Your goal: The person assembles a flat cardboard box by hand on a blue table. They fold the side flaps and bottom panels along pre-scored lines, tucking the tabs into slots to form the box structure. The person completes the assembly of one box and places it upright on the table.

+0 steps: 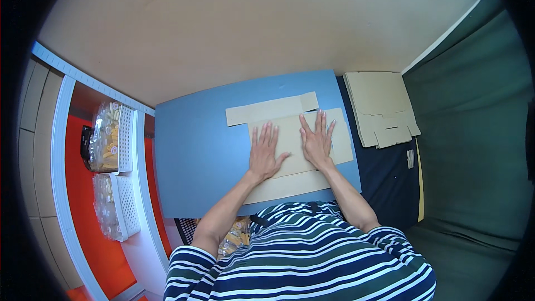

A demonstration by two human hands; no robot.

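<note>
A brown cardboard box blank (292, 134) lies unfolded on the blue-grey tabletop (200, 145), with long flaps at its far and near sides. My left hand (266, 153) rests palm down on its left part, fingers stretched out and thumb apart. On the right part, my right hand (317, 142) is also flat, its fingers spread. Neither hand grasps anything. The cardboard beneath my palms is hidden.
Right of the table, flat cardboard blanks (382, 100) are stacked on a dark cloth (382, 175). White baskets (125, 139) with clear packs stand on shelving at the left. A dark green curtain (473, 134) hangs at the right, and a beige wall (256, 22) rises behind the table.
</note>
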